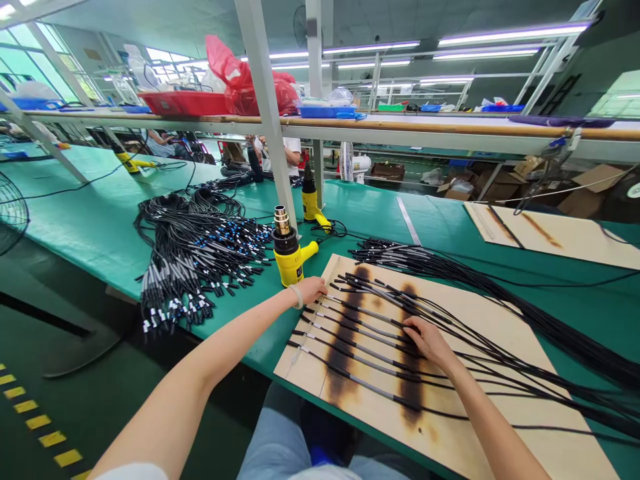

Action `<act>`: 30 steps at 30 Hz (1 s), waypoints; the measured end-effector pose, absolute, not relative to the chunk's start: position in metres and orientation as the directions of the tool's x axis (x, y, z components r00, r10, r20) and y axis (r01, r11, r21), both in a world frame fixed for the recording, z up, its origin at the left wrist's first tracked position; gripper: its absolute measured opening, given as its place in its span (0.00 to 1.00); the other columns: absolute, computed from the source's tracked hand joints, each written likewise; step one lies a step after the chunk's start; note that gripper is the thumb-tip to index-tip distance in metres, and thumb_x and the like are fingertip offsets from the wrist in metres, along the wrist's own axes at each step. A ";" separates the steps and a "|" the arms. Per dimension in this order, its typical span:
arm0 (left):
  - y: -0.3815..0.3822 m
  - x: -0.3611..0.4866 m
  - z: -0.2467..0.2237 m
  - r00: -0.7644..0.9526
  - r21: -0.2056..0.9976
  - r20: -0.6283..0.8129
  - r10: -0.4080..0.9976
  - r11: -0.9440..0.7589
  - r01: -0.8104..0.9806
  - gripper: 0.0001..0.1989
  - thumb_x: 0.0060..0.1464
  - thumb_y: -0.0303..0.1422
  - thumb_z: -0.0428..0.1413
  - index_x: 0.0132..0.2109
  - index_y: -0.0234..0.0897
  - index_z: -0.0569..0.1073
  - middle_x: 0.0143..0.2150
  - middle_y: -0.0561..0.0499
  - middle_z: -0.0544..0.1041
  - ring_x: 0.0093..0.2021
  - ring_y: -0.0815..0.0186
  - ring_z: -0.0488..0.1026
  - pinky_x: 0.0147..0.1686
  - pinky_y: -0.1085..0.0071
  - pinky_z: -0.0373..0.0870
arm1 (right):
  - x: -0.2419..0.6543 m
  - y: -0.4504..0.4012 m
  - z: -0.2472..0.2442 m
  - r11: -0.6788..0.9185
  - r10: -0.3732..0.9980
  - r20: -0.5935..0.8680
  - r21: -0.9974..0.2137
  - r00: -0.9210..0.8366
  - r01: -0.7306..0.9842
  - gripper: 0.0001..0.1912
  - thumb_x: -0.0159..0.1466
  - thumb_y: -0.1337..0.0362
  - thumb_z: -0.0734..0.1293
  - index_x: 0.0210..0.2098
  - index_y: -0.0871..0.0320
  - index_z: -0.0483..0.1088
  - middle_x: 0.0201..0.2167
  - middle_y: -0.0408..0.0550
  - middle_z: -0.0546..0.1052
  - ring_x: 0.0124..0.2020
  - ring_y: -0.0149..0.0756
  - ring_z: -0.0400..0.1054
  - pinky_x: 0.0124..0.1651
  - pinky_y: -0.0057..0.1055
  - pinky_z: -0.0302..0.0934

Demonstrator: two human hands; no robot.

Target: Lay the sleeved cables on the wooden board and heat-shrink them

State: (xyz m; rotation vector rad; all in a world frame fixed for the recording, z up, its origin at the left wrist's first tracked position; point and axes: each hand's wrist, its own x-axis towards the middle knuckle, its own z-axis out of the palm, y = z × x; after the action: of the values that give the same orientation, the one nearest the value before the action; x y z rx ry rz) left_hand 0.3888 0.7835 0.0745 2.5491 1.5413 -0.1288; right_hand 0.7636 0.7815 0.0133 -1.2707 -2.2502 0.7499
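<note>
Several black cables lie under the right hand, its grip open, resting on them unclamped.

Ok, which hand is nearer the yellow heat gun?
Left. The left hand is just beside the heat gun; the right hand lies farther right, on the cables.

Both bare forearms reached forward and inward from the bottom of the view, the left forearm crossing low and the right forearm angling up from the lower right. The left hand lay palm down, fingers together, with a pale band around the wrist. Well apart, the right hand pressed palm down, fingers lightly spread.
</note>
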 end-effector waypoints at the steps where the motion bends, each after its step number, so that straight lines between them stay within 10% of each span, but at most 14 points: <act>1: 0.784 0.388 0.074 0.462 0.093 -0.156 0.873 -0.453 0.887 0.14 0.57 0.22 0.50 0.42 0.35 0.79 0.37 0.47 0.76 0.38 0.65 0.73 0.36 0.75 0.66 | 0.763 0.782 0.013 0.431 0.871 0.115 -0.648 -0.478 0.628 0.17 0.60 0.54 0.56 0.34 0.58 0.69 0.33 0.52 0.76 0.36 0.43 0.70 0.42 0.39 0.63; 30: 0.790 0.399 0.071 0.474 -0.035 -0.285 0.833 -0.503 0.864 0.17 0.52 0.21 0.52 0.46 0.36 0.79 0.38 0.42 0.76 0.39 0.59 0.74 0.35 0.70 0.69 | 0.773 0.784 0.011 0.504 0.839 0.160 -0.589 -0.520 0.632 0.12 0.60 0.59 0.58 0.32 0.58 0.70 0.33 0.53 0.74 0.35 0.41 0.69 0.39 0.38 0.64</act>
State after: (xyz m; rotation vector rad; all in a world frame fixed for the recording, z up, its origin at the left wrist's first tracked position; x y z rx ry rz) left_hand 0.3994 0.7900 0.0715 2.5977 1.5025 -0.4047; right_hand 0.7730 0.7840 0.0115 -1.2126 -2.3224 0.6555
